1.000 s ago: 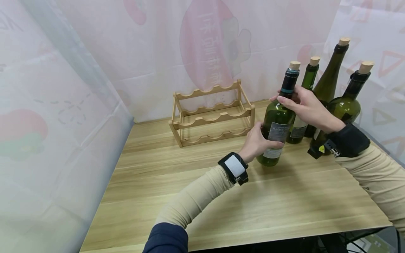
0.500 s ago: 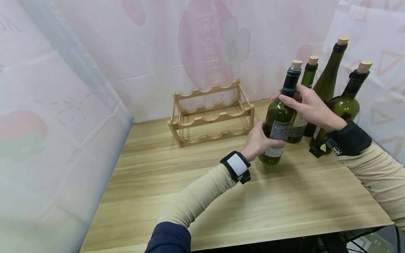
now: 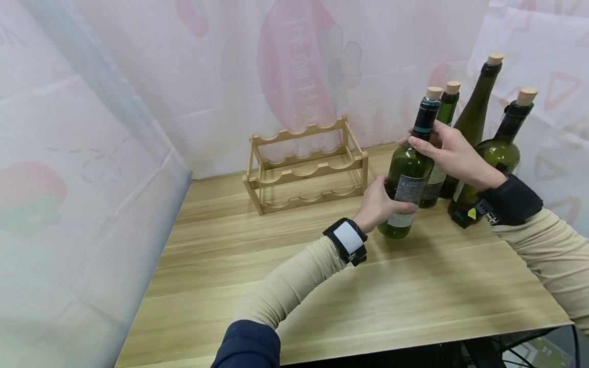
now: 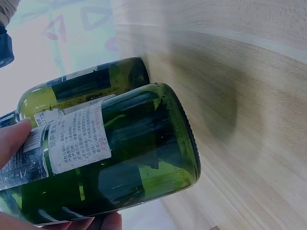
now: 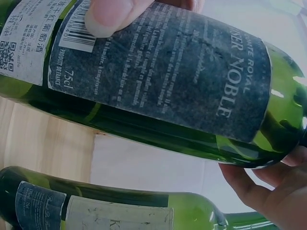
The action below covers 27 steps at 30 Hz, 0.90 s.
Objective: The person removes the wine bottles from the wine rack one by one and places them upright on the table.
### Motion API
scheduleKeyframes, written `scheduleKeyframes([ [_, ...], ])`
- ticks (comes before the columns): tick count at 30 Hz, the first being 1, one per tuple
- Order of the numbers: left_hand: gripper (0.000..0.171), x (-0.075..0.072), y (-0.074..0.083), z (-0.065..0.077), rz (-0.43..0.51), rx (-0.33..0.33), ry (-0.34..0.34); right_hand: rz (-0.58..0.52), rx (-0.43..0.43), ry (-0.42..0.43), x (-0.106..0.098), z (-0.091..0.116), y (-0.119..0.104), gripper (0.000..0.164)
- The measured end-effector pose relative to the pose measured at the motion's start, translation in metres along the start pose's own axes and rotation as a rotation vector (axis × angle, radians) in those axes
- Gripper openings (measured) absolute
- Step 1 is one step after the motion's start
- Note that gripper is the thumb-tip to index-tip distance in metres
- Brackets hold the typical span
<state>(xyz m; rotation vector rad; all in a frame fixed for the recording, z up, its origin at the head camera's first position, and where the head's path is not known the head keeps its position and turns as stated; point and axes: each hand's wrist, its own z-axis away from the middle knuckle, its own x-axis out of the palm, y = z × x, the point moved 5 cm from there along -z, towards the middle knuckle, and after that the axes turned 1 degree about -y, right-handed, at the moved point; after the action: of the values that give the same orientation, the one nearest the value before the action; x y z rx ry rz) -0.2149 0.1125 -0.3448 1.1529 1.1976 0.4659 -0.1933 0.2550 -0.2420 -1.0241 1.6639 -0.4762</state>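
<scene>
A green wine bottle (image 3: 407,166) with a cork leans slightly right, in front of the other bottles. My left hand (image 3: 379,205) grips its lower body, thumb across the label. Up at the shoulder and neck, my right hand (image 3: 453,153) holds the same bottle with thumb and fingers around it. In the left wrist view, the bottle's base (image 4: 184,139) shows beside the tabletop, its shadow lying apart from it. The right wrist view shows the dark label (image 5: 192,81) with a left fingertip on it.
Three more corked bottles stand at the right: a short-necked one (image 3: 501,158), a tall one (image 3: 474,117) and one partly hidden (image 3: 447,110). A wooden wine rack (image 3: 299,176) stands at the back middle. Printed curtains (image 3: 221,76) enclose the wooden table (image 3: 230,255).
The held bottle has shifted slightly right towards the other bottles, its neck leaning a little more to the right. Both hands have moved along with it and keep their hold.
</scene>
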Motion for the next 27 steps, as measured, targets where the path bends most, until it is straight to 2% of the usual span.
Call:
scheduleKeyframes([
  [19, 0.070, 0.0070, 0.0038, -0.0047, -0.043, 0.003, 0.008, -0.026, -0.020, 0.017, -0.0059, 0.0020, 0.0063, 0.030],
  [27, 0.070, 0.0102, 0.0054, -0.0081, -0.047, 0.012, 0.005, -0.009, -0.007, 0.029, -0.0099, 0.0031, 0.0097, 0.034],
])
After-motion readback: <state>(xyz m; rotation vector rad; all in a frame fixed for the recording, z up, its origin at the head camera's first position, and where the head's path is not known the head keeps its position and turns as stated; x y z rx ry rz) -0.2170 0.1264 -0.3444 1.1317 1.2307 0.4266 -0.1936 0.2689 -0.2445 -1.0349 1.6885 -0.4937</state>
